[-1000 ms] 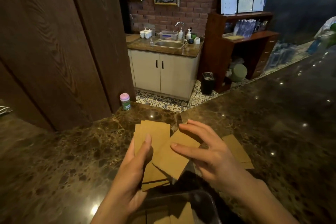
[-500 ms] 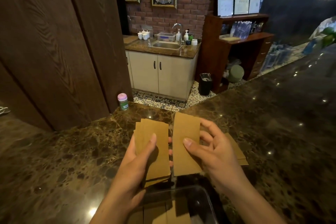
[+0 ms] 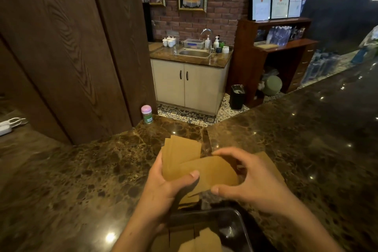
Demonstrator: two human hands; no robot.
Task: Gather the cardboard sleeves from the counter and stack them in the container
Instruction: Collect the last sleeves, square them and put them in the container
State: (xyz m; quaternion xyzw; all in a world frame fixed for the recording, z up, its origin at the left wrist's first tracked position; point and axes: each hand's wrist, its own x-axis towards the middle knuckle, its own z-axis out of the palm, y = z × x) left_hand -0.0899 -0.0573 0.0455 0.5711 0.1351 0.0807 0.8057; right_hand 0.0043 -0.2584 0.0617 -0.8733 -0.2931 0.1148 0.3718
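Dark marble counter [image 3: 81, 180]: left hand [image 3: 163, 188] grips a fanned stack of sleeves [image 3: 182, 155]; right hand [image 3: 253, 182] pinches one sleeve [image 3: 212, 172] across it (light, flat, likely slippery), above the container [image 3: 241, 221].

No readable text anywhere. Framed white certificates [image 3: 279, 6] on the wooden shelf and the small green pink-lidded jar's [image 3: 147, 114] label are too blurred to read.
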